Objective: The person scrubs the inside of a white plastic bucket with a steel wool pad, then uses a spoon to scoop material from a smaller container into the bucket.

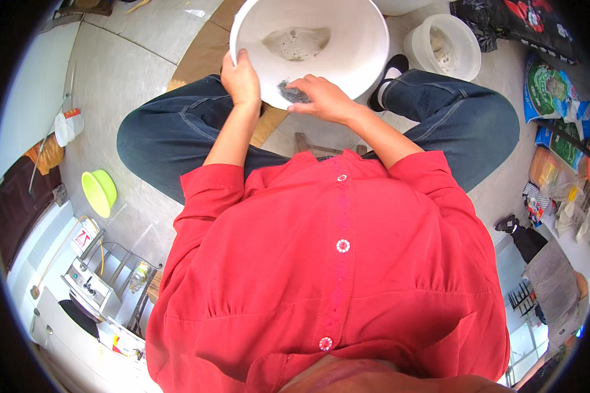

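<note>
A large white plastic tub (359,44) is tilted towards me between my knees. A shallow pool of murky, bubbly water (297,43) lies inside it. My left hand (241,78) grips the tub's left rim, thumb over the edge. In my right hand (322,98) is a dark grey scouring pad (294,93), pressed on the inner wall at the near side. My palm hides part of the pad, so its full outline cannot be made out.
At the upper right, a translucent plastic bucket (418,44) holds cloudy water. A lime-green basin (98,192) and a small white bucket (69,126) are on the left. Bags (548,91) crowd the right side. Flattened cardboard (199,59) lies on the floor near the tub.
</note>
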Demonstrator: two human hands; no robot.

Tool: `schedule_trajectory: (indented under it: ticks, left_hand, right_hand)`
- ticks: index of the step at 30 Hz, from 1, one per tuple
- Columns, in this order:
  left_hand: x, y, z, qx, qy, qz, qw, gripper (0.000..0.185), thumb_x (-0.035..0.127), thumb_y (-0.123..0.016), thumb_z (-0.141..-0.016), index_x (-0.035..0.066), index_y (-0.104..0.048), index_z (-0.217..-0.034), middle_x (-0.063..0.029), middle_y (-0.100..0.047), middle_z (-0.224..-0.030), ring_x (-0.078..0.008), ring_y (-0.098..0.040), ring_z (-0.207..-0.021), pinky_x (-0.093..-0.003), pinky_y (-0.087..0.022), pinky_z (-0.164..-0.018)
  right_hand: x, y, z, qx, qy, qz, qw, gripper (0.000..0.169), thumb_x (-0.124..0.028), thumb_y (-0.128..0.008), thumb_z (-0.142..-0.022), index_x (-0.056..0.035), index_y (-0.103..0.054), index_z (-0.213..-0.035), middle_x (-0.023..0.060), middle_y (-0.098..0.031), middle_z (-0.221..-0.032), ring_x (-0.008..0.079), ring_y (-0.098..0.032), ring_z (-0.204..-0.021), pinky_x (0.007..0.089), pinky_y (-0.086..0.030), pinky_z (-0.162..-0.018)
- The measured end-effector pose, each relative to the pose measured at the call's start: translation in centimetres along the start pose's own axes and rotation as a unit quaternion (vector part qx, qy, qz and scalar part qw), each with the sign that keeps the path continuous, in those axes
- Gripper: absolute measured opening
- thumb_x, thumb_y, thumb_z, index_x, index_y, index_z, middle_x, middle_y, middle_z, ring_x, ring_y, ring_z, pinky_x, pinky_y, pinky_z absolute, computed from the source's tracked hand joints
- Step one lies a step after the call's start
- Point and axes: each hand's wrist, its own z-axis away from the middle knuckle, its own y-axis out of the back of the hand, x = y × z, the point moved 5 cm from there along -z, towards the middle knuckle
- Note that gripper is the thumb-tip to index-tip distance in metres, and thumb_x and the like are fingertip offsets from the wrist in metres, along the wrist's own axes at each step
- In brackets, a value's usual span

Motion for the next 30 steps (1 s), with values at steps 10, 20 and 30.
schedule_trajectory:
  ticks: [10, 20, 30]
  left_hand:
    - [4.9, -3.0, 3.4, -0.094, -0.068, 0.019, 0.993, 0.039, 0.009, -0.065, -0.091, 0.0, -0.059, -0.128, -0.0201, -0.065, -0.121, -0.0338, -0.062, -0.113, -0.0387, -0.047, -0.098]
    - [6.4, -3.9, 3.9, -0.118, -0.126, -0.036, 0.984, 0.045, 0.007, -0.062, -0.095, 0.002, -0.054, -0.138, -0.0139, -0.062, -0.131, -0.0225, -0.059, -0.119, -0.0323, -0.043, -0.103]
    - [5.6, -2.4, 2.2, -0.061, -0.099, 0.025, 0.993, 0.044, 0.008, -0.063, -0.093, 0.002, -0.058, -0.136, -0.0189, -0.066, -0.128, -0.0255, -0.065, -0.115, -0.0326, -0.048, -0.097]
  right_hand:
    - [19.2, 4.1, -8.1, -0.111, -0.207, 0.22, 0.947, 0.047, -0.031, -0.064, -0.088, -0.008, -0.061, -0.129, 0.0184, -0.065, -0.127, 0.0366, -0.06, -0.118, 0.0453, -0.048, -0.101]
    - [23.1, -2.2, -12.3, -0.02, -0.209, 0.274, 0.939, 0.047, -0.023, -0.055, -0.092, -0.0119, -0.055, -0.138, 0.0136, -0.056, -0.137, 0.0322, -0.055, -0.126, 0.0471, -0.048, -0.1]
    - [4.5, -2.1, -5.5, -0.118, -0.016, 0.097, 0.988, 0.035, -0.016, -0.053, -0.091, -0.0047, -0.066, -0.122, 0.0165, -0.065, -0.128, 0.0337, -0.06, -0.119, 0.0468, -0.049, -0.098]
